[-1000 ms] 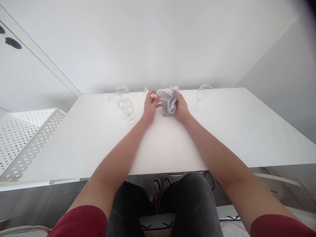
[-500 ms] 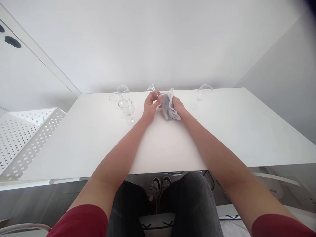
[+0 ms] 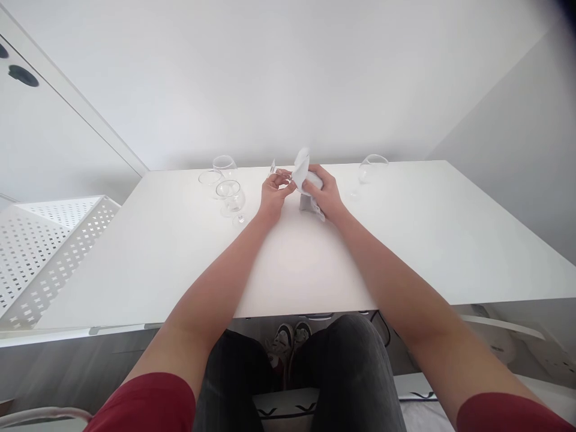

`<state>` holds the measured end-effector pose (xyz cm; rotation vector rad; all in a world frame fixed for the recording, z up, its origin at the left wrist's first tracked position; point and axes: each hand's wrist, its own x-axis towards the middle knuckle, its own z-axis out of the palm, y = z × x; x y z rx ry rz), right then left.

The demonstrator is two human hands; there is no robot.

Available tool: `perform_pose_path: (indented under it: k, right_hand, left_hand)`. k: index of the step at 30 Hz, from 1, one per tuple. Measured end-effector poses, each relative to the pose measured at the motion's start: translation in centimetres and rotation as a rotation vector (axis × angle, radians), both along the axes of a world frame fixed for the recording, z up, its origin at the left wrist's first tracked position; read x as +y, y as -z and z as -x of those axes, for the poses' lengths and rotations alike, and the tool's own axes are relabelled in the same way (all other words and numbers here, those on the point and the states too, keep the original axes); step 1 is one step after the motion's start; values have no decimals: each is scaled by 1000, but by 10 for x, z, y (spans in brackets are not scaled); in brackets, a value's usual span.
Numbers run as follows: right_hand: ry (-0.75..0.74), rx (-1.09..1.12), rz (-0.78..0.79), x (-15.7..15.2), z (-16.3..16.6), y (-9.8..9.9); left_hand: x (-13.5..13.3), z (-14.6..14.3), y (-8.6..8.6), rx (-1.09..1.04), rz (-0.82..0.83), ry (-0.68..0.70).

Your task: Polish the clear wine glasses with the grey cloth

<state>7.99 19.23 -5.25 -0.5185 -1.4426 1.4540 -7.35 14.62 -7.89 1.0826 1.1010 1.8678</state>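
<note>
A wine glass (image 3: pixel 273 168) lies on its side in the air above the table, its foot pointing left. My left hand (image 3: pixel 275 191) is closed around its stem. Wrapped over the bowl is a light grey cloth (image 3: pixel 302 168), which hides most of that part of the glass. My right hand (image 3: pixel 324 191) grips the cloth from the right, fingers over the top and thumb in front, pressing it round the bowl. A loose end of the cloth hangs below the right hand.
Three clear stemmed glasses (image 3: pixel 230 195) stand upright to the left on the white table (image 3: pixel 180 264). One more glass (image 3: pixel 373 170) stands at the back right. The wall (image 3: pixel 288 78) rises behind the table's far edge. A white perforated panel (image 3: pixel 49 246) is at the left.
My right hand has turned over and closed the cloth round the bowl, which showed before. The glass has tipped nearer to level, its foot dropping slightly. My left hand keeps the stem.
</note>
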Motion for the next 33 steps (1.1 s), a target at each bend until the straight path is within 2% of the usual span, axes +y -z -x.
perform_pose_path:
  k: [4, 7, 12, 16, 19, 23, 28, 33]
  right_hand:
    - [7, -26, 135, 3, 2, 2]
    - [71, 33, 198, 13, 1, 6]
    - [170, 100, 149, 21, -8, 10]
    - [212, 123, 87, 18, -9, 7]
    - [212, 120, 124, 17, -5, 7]
    - [122, 67, 189, 17, 1, 11]
    - [258, 94, 161, 21, 2, 16]
    - [226, 48, 180, 18, 3, 16]
  left_hand:
    - [1, -1, 2, -27, 41, 22]
    - [-6, -4, -6, -24, 49, 146]
    - [-16, -5, -21, -112, 143, 468]
    - [-17, -7, -22, -155, 191, 560]
    - [-15, -12, -19, -112, 106, 514]
    - [-12, -15, -15, -20, 48, 333]
    - [-10, -11, -12, -16, -9, 156]
    - [-10, -10, -13, -26, -10, 74]
